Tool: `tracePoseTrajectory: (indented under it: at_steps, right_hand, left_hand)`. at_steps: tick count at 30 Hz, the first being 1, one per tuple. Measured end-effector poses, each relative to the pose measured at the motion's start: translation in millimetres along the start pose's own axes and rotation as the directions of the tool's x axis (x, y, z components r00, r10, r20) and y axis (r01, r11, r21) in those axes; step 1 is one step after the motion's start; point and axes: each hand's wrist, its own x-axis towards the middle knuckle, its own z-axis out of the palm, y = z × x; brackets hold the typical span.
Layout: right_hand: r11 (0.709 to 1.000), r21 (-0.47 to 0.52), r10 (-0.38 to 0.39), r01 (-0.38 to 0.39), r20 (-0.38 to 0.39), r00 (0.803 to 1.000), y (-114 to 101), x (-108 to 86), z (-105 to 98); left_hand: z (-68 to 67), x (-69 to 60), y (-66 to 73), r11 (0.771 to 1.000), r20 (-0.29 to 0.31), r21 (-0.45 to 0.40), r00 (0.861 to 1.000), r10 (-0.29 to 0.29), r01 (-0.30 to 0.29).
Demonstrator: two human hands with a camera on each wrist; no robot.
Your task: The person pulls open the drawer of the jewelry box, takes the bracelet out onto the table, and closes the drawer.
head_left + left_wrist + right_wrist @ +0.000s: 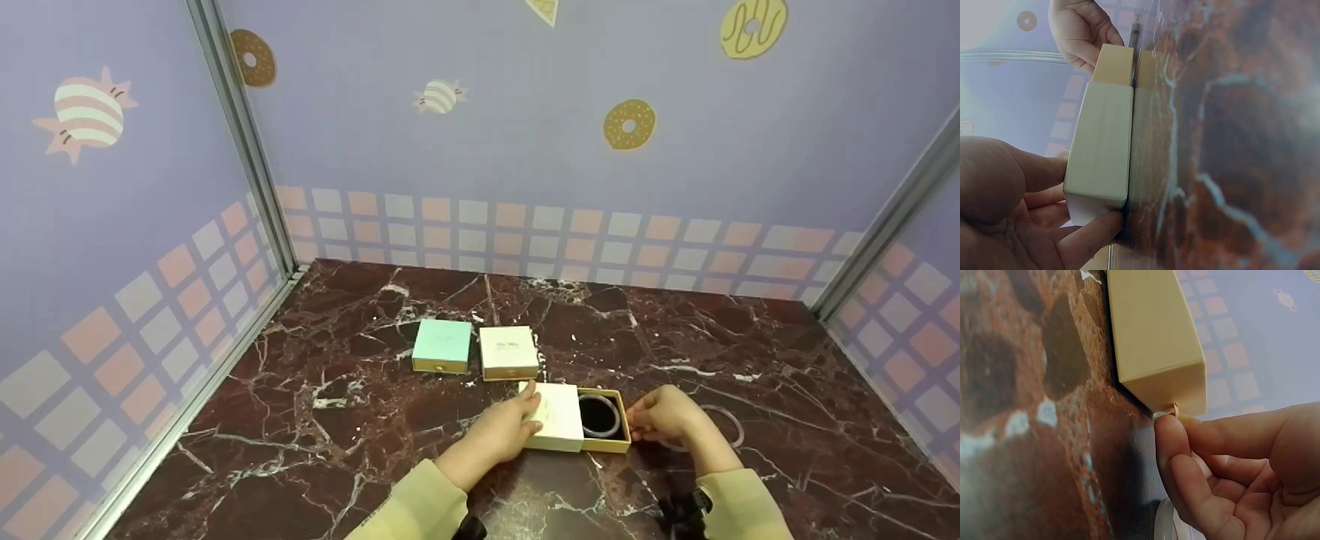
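A cream drawer box point(559, 420) lies on the table, its yellow drawer point(607, 445) pulled partly out to the right. Inside the drawer a pale bangle point(618, 417) rests on a dark insert. My left hand point(501, 429) grips the left end of the cream sleeve point(1100, 140), thumb on the long side and fingers against the end. With thumb and fingertips, my right hand point(666, 415) pinches a small pull tab point(1175, 409) on the drawer's end face. Another pale bangle point(738, 423) lies on the table, partly hidden behind the right wrist.
Behind the open box stand a teal drawer box point(442, 341) and a second cream drawer box point(508, 349), both closed. The dark red marbled table point(360, 427) is bordered by lilac panels point(525, 135) with pink and white squares.
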Motion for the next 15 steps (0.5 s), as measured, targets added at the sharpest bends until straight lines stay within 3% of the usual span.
tracePoseTrajectory:
  at_steps: [15]
  right_hand:
    - [1.000,-0.005,0.017,-0.017,-0.026,1.000,1.1,-0.2,-2.4]
  left_hand:
    - [-0.8,0.2,0.1,1.000,0.008,0.015,1.000,0.007,-0.007]
